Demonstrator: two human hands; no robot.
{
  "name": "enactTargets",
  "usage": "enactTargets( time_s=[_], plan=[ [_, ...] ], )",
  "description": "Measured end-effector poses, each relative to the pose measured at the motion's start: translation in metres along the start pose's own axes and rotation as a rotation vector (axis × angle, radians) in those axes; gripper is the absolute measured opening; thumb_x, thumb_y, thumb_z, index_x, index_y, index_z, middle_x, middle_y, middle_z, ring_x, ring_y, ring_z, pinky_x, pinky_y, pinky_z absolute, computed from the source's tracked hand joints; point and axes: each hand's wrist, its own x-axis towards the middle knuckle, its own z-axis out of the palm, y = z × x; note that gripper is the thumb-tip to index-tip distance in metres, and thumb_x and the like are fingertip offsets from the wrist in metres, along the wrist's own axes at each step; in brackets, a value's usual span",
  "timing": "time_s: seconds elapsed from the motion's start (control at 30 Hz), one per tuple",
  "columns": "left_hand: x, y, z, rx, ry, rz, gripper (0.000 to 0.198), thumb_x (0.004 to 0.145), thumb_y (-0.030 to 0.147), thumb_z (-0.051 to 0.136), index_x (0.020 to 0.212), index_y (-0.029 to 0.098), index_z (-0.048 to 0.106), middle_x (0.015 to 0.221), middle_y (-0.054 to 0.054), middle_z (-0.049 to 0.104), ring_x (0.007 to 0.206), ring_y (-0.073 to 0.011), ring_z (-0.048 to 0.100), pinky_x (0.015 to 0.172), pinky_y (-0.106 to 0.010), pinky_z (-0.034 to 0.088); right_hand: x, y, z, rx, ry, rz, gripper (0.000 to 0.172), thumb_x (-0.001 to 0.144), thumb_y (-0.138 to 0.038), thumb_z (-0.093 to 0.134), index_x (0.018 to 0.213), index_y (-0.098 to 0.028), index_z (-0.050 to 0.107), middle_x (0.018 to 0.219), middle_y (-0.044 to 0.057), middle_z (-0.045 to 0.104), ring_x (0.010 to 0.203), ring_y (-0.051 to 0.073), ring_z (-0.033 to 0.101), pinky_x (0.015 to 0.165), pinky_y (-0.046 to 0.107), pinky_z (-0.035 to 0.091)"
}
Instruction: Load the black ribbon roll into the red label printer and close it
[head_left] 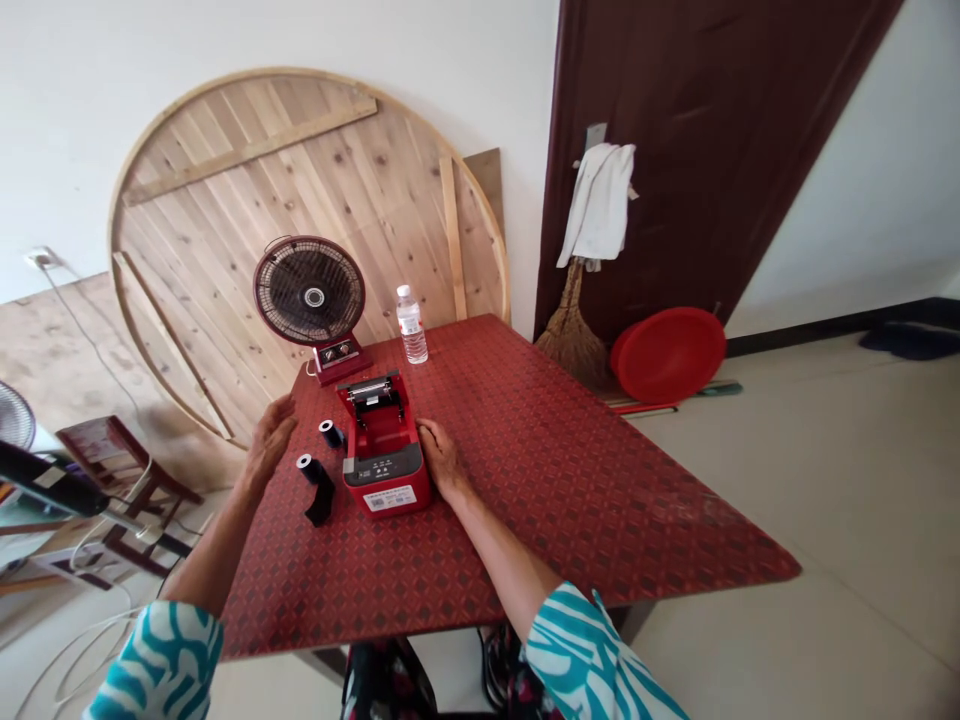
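Observation:
A red and black label printer stands on the table with its lid raised and its red inner bay showing. My right hand is against the printer's right side, fingers curled at its edge and partly hidden. To the left, my left hand hovers with fingers stretched, holding nothing. Between that hand and the printer are two small dark rolls with white ends. The nearer roll has a loose black strip trailing from it; the farther roll sits close to the printer.
A red patterned cover lies over the table. At its back stand a dark red fan and a water bottle. A round wooden tabletop leans on the wall. Right of the table are a broom and red basin.

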Motion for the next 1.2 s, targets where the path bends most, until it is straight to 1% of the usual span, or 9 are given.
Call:
enactTargets(
  time_s=[0.13,0.23,0.4,0.57,0.7,0.8,0.93,1.1,1.2],
  plan=[
    [-0.043,-0.025,-0.030,-0.038,-0.160,-0.186,0.069,0.061,0.037,0.069,0.124,0.018,0.051,0.132,-0.017,0.054,0.124,-0.0340,0.047,0.094,-0.045,0.046,0.001,-0.002,0.001,0.012,-0.002,0.016,0.034,0.084,-0.037,0.040,0.102,-0.022,0.064,0.108,0.006,0.066,0.105,0.021,0.057,0.096,0.038,0.041],
    [-0.069,-0.043,-0.018,-0.047,-0.240,-0.234,0.072,0.057,0.041,0.074,0.121,0.016,0.051,0.125,-0.017,0.059,0.117,-0.0336,0.053,0.089,-0.042,0.049,0.000,-0.002,0.001,0.020,0.007,0.025,0.033,0.084,-0.038,0.041,0.101,-0.022,0.065,0.108,0.005,0.066,0.105,0.020,0.057,0.096,0.038,0.041],
    [-0.075,-0.055,0.004,-0.032,-0.097,-0.210,0.065,0.067,0.058,0.065,0.114,0.015,0.053,0.109,-0.012,0.066,0.101,-0.0287,0.062,0.083,-0.041,0.052,-0.002,-0.003,0.000,0.012,0.010,0.010,0.032,0.084,-0.037,0.041,0.100,-0.023,0.065,0.106,0.005,0.067,0.104,0.020,0.058,0.095,0.038,0.042],
    [-0.053,-0.009,0.005,-0.025,-0.104,0.032,0.058,0.076,0.054,0.059,0.122,0.019,0.052,0.113,-0.010,0.064,0.104,-0.0256,0.060,0.089,-0.038,0.049,-0.001,-0.001,0.000,-0.001,0.018,0.007,0.031,0.084,-0.036,0.042,0.100,-0.023,0.065,0.106,0.005,0.067,0.103,0.020,0.058,0.095,0.038,0.042],
    [-0.033,0.045,0.029,0.247,-0.337,0.308,0.039,0.083,0.041,0.056,0.116,0.019,0.059,0.110,-0.009,0.064,0.105,-0.0234,0.058,0.094,-0.037,0.045,0.001,0.003,0.001,-0.007,0.005,-0.011,0.034,0.084,-0.038,0.042,0.101,-0.021,0.065,0.107,0.006,0.066,0.105,0.020,0.058,0.096,0.037,0.041],
    [-0.021,0.070,0.054,0.424,-0.505,0.439,0.032,0.083,0.033,0.056,0.111,0.021,0.063,0.106,-0.008,0.066,0.099,-0.0223,0.060,0.090,-0.035,0.046,0.002,0.005,0.003,-0.004,0.011,-0.024,0.034,0.083,-0.037,0.041,0.101,-0.020,0.064,0.106,0.007,0.066,0.103,0.021,0.058,0.096,0.038,0.041],
    [-0.008,0.081,0.077,0.562,-0.740,0.466,0.025,0.080,0.025,0.057,0.102,0.021,0.069,0.100,-0.009,0.069,0.094,-0.0233,0.064,0.085,-0.034,0.047,0.002,0.005,0.005,0.010,0.030,-0.039,0.032,0.083,-0.035,0.041,0.099,-0.021,0.065,0.104,0.006,0.066,0.102,0.020,0.058,0.095,0.037,0.041],
    [-0.002,0.077,0.096,0.733,-0.864,0.348,0.022,0.073,0.019,0.060,0.090,0.025,0.072,0.094,-0.006,0.072,0.095,-0.0259,0.065,0.082,-0.031,0.048,0.002,0.005,0.006,0.023,0.044,-0.041,0.028,0.083,-0.033,0.042,0.098,-0.024,0.065,0.103,0.004,0.066,0.101,0.018,0.057,0.094,0.035,0.042],
    [-0.002,0.069,0.102,0.648,-0.764,0.273,0.022,0.065,0.014,0.063,0.081,0.026,0.073,0.084,-0.004,0.074,0.088,-0.0252,0.067,0.078,-0.030,0.049,0.003,0.005,0.006,0.017,0.027,-0.040,0.029,0.083,-0.033,0.042,0.099,-0.024,0.065,0.104,0.004,0.066,0.101,0.019,0.058,0.094,0.035,0.042]
  ],
)
